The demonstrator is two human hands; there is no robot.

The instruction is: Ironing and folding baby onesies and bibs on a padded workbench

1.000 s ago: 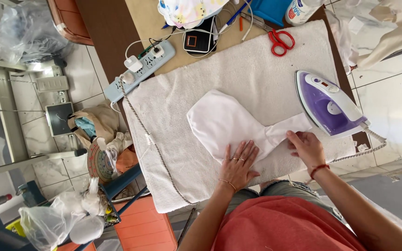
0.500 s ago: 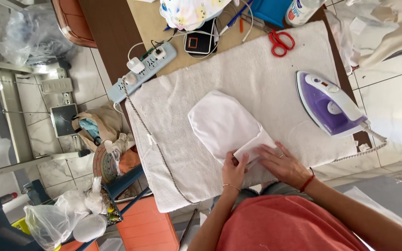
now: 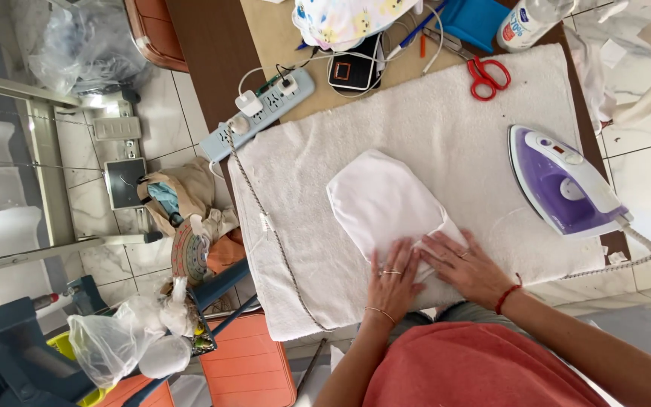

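Tiled floor surrounds a table covered by a white towel (image 3: pixel 446 120). White folded cloth (image 3: pixel 382 200) lies mid-towel, its near end under both hands. Left hand (image 3: pixel 393 279) flat, fingers spread, pressing the cloth's near edge. Right hand (image 3: pixel 465 264) flat beside it, touching, palm on the folded corner. Neither grips. Purple iron (image 3: pixel 563 185) rests right, well apart. Red scissors (image 3: pixel 487 75) at far edge.

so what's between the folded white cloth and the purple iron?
Head view: only bare towel lies between the white cloth and the iron.
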